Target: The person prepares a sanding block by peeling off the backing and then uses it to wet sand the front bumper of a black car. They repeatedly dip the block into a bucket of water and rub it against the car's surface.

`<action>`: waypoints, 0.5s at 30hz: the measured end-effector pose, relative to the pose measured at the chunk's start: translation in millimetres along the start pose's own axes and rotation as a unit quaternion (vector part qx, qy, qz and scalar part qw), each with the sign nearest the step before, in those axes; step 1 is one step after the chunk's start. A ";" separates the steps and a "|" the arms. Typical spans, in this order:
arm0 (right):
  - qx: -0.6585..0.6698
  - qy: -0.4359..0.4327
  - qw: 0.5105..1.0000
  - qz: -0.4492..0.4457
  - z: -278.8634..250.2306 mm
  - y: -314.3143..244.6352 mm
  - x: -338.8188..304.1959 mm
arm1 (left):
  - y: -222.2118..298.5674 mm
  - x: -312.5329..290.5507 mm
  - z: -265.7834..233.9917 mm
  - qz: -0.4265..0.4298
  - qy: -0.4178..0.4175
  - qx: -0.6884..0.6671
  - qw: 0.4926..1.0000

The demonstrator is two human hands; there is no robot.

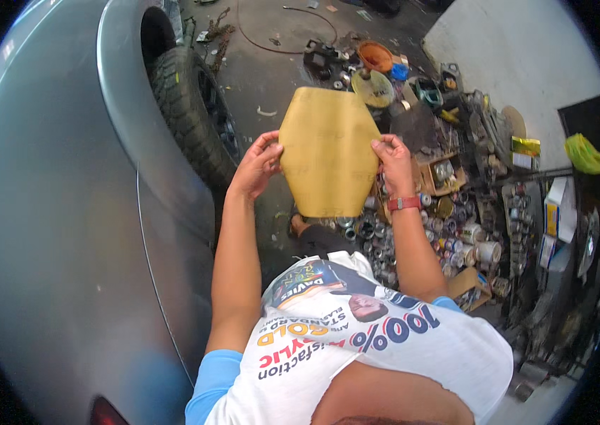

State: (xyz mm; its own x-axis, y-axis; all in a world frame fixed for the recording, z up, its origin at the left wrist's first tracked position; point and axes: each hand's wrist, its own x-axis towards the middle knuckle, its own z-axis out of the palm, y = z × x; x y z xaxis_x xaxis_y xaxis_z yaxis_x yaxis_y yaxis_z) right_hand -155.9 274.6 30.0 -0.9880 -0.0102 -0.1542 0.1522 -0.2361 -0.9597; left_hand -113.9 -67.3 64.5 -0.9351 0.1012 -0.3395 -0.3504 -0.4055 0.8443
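A cluttered garage floor [278,78] lies beside a grey car [66,212]. The left hand [257,166] and right hand [393,161] pinch a sheet of sandpaper [328,152] by its side edges, fingers clamped on it. The sheet looks mid-fold; creasing it needs both edges brought together evenly.

left hand [257,168] raised, pinching | right hand [393,164] raised, pinching

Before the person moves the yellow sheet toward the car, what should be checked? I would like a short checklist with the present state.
1. Left hand grips the yellow sheet at its left edge: ok.
2. Right hand grips its right edge: ok.
3. Sheet held flat, not crumpled: ok.
4. Which face of the sheet is the working side: cannot tell.
5. Grey car panel within reach on the left: ok.
6. Floor at right free of clutter: not ok, cans and parts crowd it.
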 end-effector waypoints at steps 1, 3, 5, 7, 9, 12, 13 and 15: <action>-0.018 0.001 1.000 0.016 -6.1 -1.7 22.7 | 0.9 10.9 3.6 -0.013 0.010 -0.004 1.000; -0.050 -0.026 0.998 0.014 8.7 -22.5 76.2 | 12.8 50.0 -11.2 -0.005 0.034 0.001 0.999; -0.012 -0.049 0.998 0.033 33.0 -33.7 123.3 | 37.3 84.8 -30.6 0.002 0.034 0.014 0.999; -0.042 -0.040 0.997 0.054 31.6 -36.6 156.0 | 42.6 113.7 -30.1 -0.002 0.041 -0.009 0.999; -0.036 -0.031 0.997 0.055 45.0 -39.0 201.4 | 56.6 152.9 -37.5 0.014 0.049 -0.012 0.999; -0.044 -0.023 0.996 0.079 64.6 -45.4 257.6 | 77.9 209.4 -50.8 0.003 0.067 -0.023 0.998; -0.036 -0.023 0.996 0.079 73.8 -45.9 279.1 | 87.6 230.9 -58.3 -0.002 0.070 -0.023 0.997; -0.040 -0.033 0.995 0.081 92.4 -45.7 327.5 | 104.0 282.1 -80.0 0.001 0.064 -0.034 0.997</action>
State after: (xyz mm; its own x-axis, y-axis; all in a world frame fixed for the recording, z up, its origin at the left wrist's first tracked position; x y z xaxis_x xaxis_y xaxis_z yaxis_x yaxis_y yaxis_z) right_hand -488.9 192.2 45.0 -0.9492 -0.1072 -0.2960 0.3096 -0.1479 -0.9393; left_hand -410.0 -153.7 23.4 -0.9203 -0.0152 -0.3910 -0.3391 -0.4676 0.8163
